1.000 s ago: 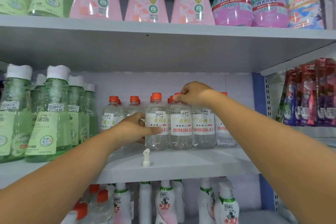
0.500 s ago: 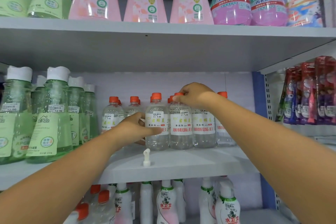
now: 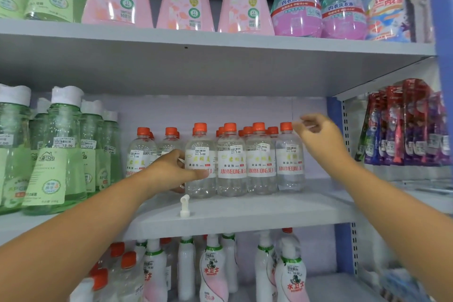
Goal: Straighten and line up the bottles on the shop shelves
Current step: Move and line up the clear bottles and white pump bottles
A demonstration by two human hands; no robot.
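Several clear bottles with orange caps and white labels stand in rows on the middle shelf (image 3: 245, 213). My left hand (image 3: 171, 171) grips the left side of a front-row clear bottle (image 3: 199, 167), thumb across its label. My right hand (image 3: 318, 137) hovers beside the cap of the rightmost front bottle (image 3: 289, 162), fingers loosely spread and blurred, holding nothing. Two more front bottles (image 3: 231, 167) stand between them, labels facing out.
Tall green bottles (image 3: 58, 154) fill the shelf's left. A small white nozzle (image 3: 184, 206) stands near the front edge. Pink and teal detergent bottles (image 3: 296, 0) sit above, white and pink bottles (image 3: 213, 272) below, hanging packets (image 3: 404, 127) to the right.
My right hand has let go of the bottle cap it gripped and moved right, beside the rightmost bottle. The left hand stays on its bottle.
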